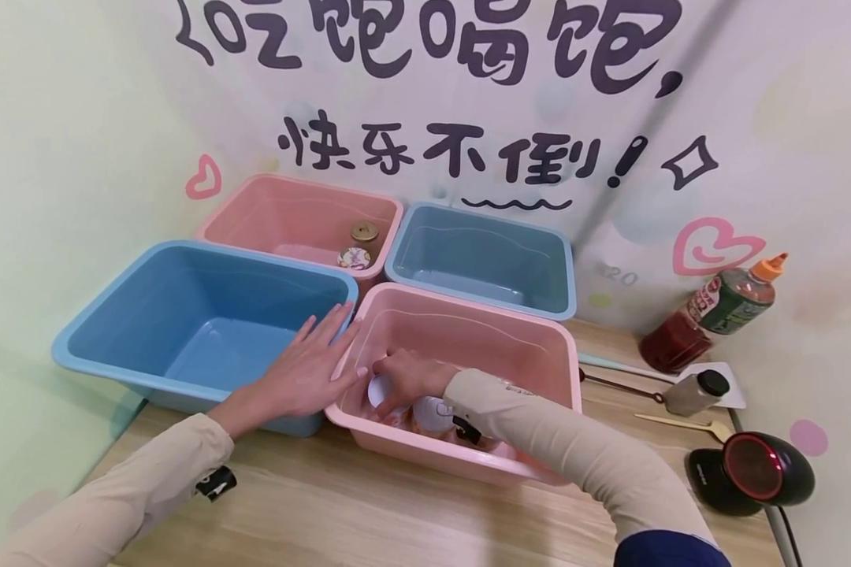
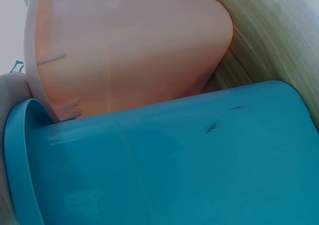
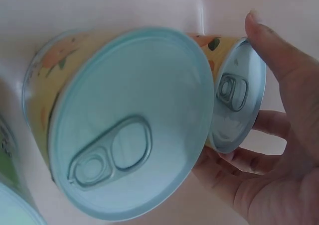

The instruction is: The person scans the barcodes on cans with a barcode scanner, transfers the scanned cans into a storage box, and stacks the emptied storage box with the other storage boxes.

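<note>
My right hand [image 1: 414, 378] reaches into the near pink bin [image 1: 468, 305] and grips a can [image 3: 238, 98] with a pull-tab lid, thumb on one side and fingers around the other. Beside it in that bin stands another can [image 3: 134, 125] with a pale lid and an orange-patterned side. The edge of a further can [image 3: 15, 207] shows at the left of the right wrist view. My left hand [image 1: 308, 370] has its fingers spread and rests where the rims of the large blue bin [image 1: 184, 386] and the near pink bin meet.
The far pink bin [image 1: 291, 185] holds two cans [image 1: 354, 258]. Next to it stands a smaller blue bin [image 1: 482, 220]. On the right lie a sauce bottle [image 1: 716, 315], a black-capped jar [image 1: 695, 392], several utensils and a black device [image 1: 752, 472] with a cord.
</note>
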A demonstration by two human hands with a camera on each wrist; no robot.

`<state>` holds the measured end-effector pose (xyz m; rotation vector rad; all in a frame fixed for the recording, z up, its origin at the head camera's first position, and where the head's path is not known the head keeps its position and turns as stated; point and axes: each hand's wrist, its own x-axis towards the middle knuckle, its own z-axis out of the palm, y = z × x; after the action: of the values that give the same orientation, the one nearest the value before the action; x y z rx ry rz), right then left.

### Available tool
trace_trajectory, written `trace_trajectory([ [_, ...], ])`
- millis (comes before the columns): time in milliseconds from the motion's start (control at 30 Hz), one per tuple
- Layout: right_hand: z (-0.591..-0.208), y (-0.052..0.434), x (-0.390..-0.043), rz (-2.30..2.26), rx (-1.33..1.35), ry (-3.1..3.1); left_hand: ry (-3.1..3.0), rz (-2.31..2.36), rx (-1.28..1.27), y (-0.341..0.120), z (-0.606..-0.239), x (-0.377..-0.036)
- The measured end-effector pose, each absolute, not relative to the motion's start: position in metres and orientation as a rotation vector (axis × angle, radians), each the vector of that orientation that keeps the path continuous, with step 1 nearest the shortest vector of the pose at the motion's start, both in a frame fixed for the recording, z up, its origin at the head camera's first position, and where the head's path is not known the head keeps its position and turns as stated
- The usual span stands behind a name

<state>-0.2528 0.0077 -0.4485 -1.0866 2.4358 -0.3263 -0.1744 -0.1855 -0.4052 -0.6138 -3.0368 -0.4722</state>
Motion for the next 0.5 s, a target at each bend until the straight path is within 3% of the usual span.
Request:
trace_trajectory([
  [500, -0.4435, 0.0031, -0.2533, -0.231, -1.117, 2.480, -3.043, -0.466, -0.618, -0.1858, -0.4036, -0.1738],
])
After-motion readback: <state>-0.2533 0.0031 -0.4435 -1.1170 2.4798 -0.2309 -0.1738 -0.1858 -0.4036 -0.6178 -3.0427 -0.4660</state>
